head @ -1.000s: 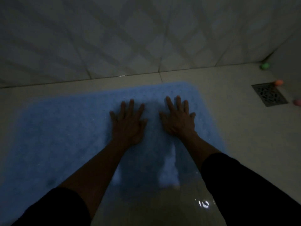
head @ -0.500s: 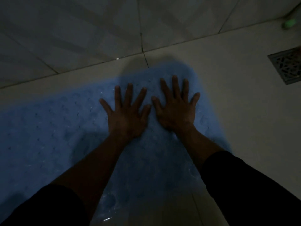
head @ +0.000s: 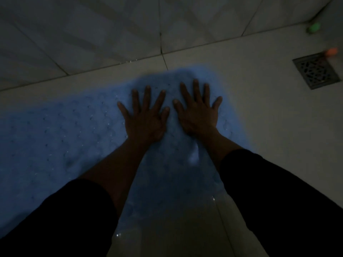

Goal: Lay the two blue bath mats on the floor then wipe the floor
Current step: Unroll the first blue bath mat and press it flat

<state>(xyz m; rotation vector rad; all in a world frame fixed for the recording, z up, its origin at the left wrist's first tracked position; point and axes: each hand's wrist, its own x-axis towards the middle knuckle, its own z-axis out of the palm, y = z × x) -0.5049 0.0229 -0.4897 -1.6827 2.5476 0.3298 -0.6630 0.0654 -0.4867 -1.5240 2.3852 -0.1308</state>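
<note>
pale tiled floor (head: 259, 115) carries a blue bath mat (head: 55, 141), flat beside a drain grate (head: 316, 71).

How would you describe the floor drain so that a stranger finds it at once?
Look along the tiled wall to the far right corner of the floor. The floor drain lies there, right of the blue bath mat. It is a dark square metal grate, unlike the small green object and orange object nearby.

No text, label, brand, number or sign is legible anywhere in this dim view: none on the blue mat (head: 55, 138), the floor (head: 259, 115), the wall tiles (head: 92, 34) or the drain grate (head: 316, 71).
</note>
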